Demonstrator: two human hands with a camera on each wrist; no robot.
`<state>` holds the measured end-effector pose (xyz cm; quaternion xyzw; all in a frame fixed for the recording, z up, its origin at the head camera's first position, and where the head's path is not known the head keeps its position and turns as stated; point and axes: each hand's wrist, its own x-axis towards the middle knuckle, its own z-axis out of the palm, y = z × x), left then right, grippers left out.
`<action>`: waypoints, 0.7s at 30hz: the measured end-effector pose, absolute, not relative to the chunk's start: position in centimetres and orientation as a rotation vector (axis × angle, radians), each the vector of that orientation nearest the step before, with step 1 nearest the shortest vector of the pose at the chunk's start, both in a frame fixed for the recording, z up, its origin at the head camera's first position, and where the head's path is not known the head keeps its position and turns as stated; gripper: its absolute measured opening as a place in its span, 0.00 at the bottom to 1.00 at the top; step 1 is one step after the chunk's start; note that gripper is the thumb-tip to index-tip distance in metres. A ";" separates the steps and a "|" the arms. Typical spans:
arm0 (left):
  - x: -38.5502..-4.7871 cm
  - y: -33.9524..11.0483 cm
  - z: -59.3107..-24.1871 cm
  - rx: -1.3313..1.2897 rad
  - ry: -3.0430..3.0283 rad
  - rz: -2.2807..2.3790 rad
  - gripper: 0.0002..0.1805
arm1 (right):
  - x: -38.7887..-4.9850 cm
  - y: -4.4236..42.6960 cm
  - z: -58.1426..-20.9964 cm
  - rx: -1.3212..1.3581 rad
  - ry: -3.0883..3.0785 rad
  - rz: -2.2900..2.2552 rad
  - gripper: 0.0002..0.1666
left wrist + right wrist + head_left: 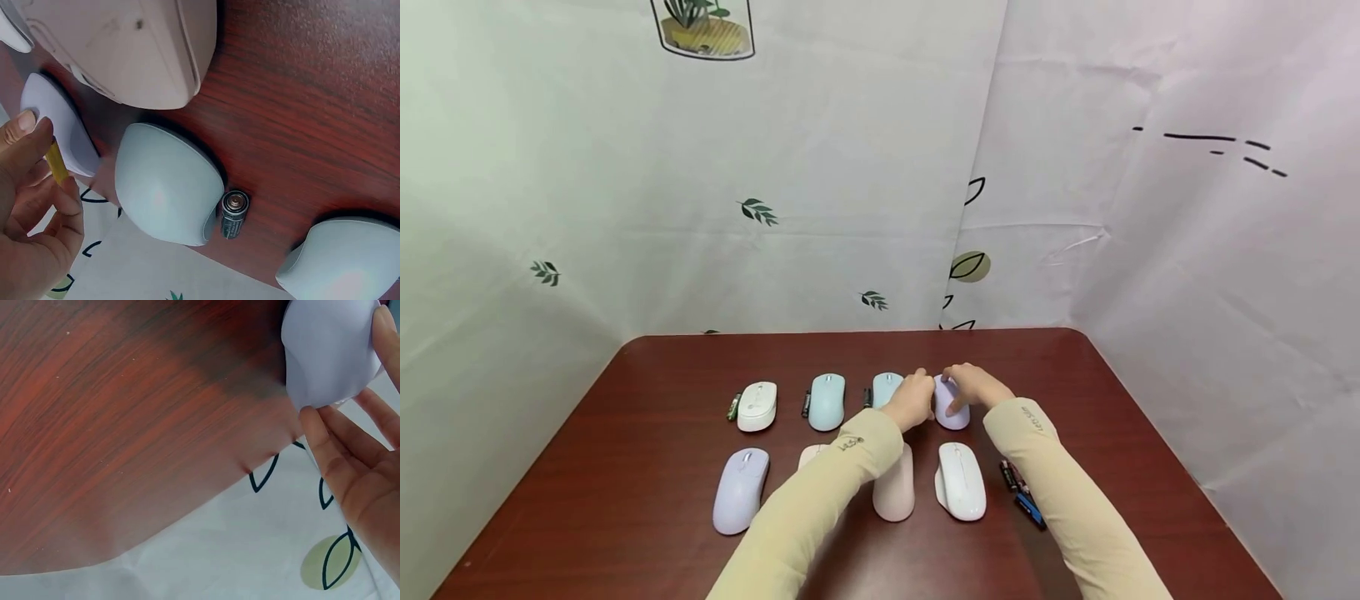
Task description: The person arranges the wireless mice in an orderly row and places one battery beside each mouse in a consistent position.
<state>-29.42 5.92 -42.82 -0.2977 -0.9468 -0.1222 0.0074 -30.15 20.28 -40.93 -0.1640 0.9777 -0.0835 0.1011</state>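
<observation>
At the back row of the table, my left hand [913,398] pinches a small yellow battery [57,162] between thumb and fingers, close to the left side of a lavender mouse [951,410]. That mouse is gripped by my right hand [976,387], its thumb on one side and fingers at the far end. In the right wrist view, fingertips touch the edge of the lavender mouse [328,353]. Just left of my left hand sits a light blue mouse [165,181], with a dark battery [234,212] standing beside it.
Another blue mouse [827,402] and a white mouse [757,407] stand further left, each with batteries alongside. Nearer lie a larger lavender mouse [741,492], a pink mouse [894,487] and a white mouse [962,482]. Loose batteries [1030,510] lie beside my right sleeve.
</observation>
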 end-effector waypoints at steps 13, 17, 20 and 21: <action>-30.7 6.8 -43.1 -0.714 -3.046 -0.461 0.18 | -30.5 19.4 -40.7 -0.454 2.858 -0.162 0.34; -31.0 7.1 -43.3 -0.696 -3.055 -0.475 0.17 | -30.6 19.4 -40.7 -0.467 2.856 -0.125 0.33; -31.2 7.4 -43.4 -0.697 -3.061 -0.492 0.16 | -30.6 19.5 -40.7 -0.472 2.857 -0.118 0.33; -31.2 7.4 -43.5 -0.699 -3.064 -0.498 0.15 | -30.6 19.6 -40.8 -0.475 2.858 -0.116 0.33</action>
